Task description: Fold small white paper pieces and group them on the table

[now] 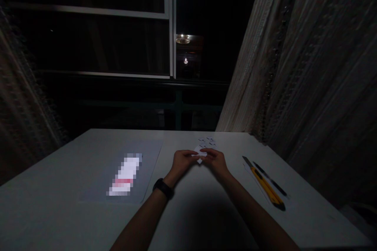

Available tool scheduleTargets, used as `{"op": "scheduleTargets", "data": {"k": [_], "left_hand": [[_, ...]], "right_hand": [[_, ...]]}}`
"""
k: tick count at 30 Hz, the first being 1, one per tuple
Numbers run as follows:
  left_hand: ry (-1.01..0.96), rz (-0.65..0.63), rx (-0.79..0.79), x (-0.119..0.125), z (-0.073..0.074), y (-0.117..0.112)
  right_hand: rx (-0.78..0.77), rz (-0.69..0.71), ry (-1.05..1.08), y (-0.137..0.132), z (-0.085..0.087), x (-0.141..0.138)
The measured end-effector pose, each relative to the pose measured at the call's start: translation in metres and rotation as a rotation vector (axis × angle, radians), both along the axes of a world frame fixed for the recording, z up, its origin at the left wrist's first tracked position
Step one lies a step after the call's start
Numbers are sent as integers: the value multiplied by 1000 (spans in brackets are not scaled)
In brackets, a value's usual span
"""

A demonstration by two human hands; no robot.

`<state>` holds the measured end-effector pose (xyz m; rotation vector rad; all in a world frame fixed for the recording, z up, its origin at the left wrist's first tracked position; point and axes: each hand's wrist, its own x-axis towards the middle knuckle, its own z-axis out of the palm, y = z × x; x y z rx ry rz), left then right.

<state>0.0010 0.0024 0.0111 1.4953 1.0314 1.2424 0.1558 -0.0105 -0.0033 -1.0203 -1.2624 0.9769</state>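
My left hand (182, 160) and my right hand (216, 160) meet over the middle of a white table (206, 211). Both pinch a small white piece of paper (200, 152) between their fingertips, just above the tabletop. A dark watch is on my left wrist (163, 188). Just beyond the hands lie several small white paper pieces with dark marks (206, 141).
A yellow utility knife (265, 185) and a black pen (269, 179) lie to the right of my hands. A large sheet (97, 172) with a blurred white and red item (125, 174) lies on the left. Curtains hang on both sides of a dark window (171, 47).
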Motion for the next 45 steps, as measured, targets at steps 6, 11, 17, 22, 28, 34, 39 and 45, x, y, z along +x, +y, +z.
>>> {"op": "scheduleTargets", "data": {"k": [6,11,17,22,28,34,39,45], "left_hand": [[28,-33,-24,-1,-2,0],[11,-34,5,0,-1,0],[2,-30,22,-1,1,-1],[23,2,-14,-1,-2,0],[-3,16,-52,-2,-1,0],[-71,-5,-21,-2,-4,4],[-223,-88,-66,-1,-2,1],[-367,-73,-174,-3,-2,-1]], "right_hand": [[-5,12,-17,3,-5,3],[16,-6,-64,2,-2,2],[33,-3,-63,0,3,0],[54,-7,-98,-2,5,-1],[47,24,-54,-3,7,-1],[47,-8,-6,-2,6,0],[71,-107,-59,4,-2,0],[70,-101,-110,0,-4,-7]]}}
